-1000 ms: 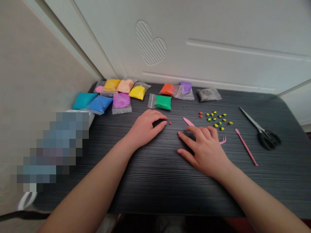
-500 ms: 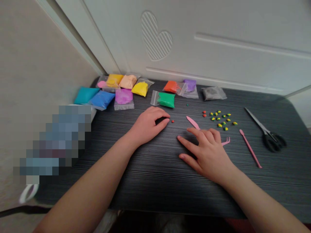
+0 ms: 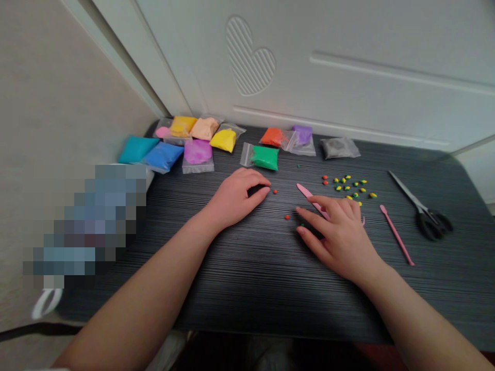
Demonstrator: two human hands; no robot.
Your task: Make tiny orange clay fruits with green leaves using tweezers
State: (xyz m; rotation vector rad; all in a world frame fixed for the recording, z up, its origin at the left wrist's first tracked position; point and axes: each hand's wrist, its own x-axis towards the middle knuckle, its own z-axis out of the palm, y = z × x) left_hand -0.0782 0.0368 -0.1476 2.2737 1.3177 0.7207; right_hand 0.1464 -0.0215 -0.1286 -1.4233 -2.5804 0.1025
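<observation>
My left hand (image 3: 242, 198) rests on the dark table, thumb and index finger curved with a small gap between their tips. A tiny red clay ball (image 3: 275, 191) lies just off those fingertips. My right hand (image 3: 336, 234) hovers low with its fingers apart. A second red clay ball (image 3: 286, 217) sits left of its index fingertip. By the right thumb tip is a tiny green clay bit (image 3: 302, 225); I cannot tell whether the thumb touches it. A pink plastic clay knife (image 3: 304, 190) lies partly under the right fingers. A pink pronged tool (image 3: 363, 221) is mostly hidden behind that hand.
Several yellow-green clay pieces (image 3: 347, 188) and two red ones (image 3: 325, 180) lie right of centre. Beyond them are a pink stick tool (image 3: 397, 235) and black-handled scissors (image 3: 419, 208). Bags of coloured clay, including a green one (image 3: 265, 157), line the back edge before a white panel (image 3: 348, 93).
My right hand has shifted right and its thumb has moved up. A red ball and a green bit now show by its fingertips, and more of the pink knife is uncovered. My left hand stays put.
</observation>
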